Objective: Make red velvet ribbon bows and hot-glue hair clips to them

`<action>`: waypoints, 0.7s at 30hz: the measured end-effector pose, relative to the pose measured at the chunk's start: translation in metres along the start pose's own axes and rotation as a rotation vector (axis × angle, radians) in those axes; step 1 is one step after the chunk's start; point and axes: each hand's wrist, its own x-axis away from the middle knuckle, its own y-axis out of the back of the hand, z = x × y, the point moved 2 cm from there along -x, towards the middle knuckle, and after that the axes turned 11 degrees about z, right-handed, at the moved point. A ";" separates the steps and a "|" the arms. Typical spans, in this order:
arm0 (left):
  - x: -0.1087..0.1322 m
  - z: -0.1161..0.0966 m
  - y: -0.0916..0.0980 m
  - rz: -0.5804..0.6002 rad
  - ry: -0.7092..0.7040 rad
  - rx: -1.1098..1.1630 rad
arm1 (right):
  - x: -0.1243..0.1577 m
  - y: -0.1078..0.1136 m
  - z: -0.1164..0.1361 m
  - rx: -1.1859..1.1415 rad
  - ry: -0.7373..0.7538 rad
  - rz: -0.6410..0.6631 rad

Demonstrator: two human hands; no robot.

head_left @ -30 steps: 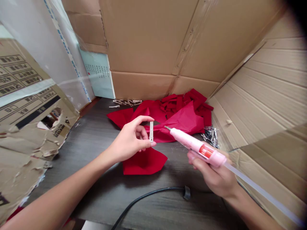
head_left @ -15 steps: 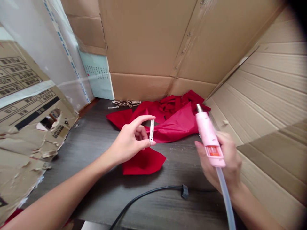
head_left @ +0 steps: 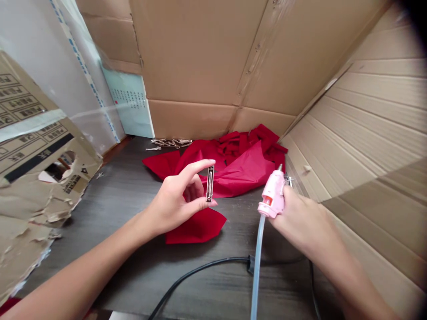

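Between thumb and forefinger, my left hand (head_left: 176, 200) pinches a small metal hair clip (head_left: 210, 184) by its two ends, held upright above the table. A red fabric piece (head_left: 196, 226) lies on the table below that hand. My right hand (head_left: 300, 218) grips a pink glue gun (head_left: 273, 193), its nozzle pointing up and away from me. A long translucent glue stick (head_left: 257, 266) sticks out of the gun's rear. Farther back rests a larger red cloth (head_left: 240, 173) with red strips (head_left: 240, 144) heaped on it.
Several metal clips (head_left: 171, 143) lie in a pile at the back left. A black cable (head_left: 196, 275) curves across the dark table (head_left: 133, 284) in front. Cardboard walls (head_left: 200, 58) stand behind and on both sides, with a pale blue card (head_left: 130, 104) at the back left.
My right hand has turned and lowered the glue gun, bringing it left and slightly closer to the clip. My left hand still pinches the clip, now angled a little differently.
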 end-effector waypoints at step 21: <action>-0.003 0.002 0.000 0.008 0.229 0.223 | -0.021 -0.023 -0.026 -0.062 0.228 0.101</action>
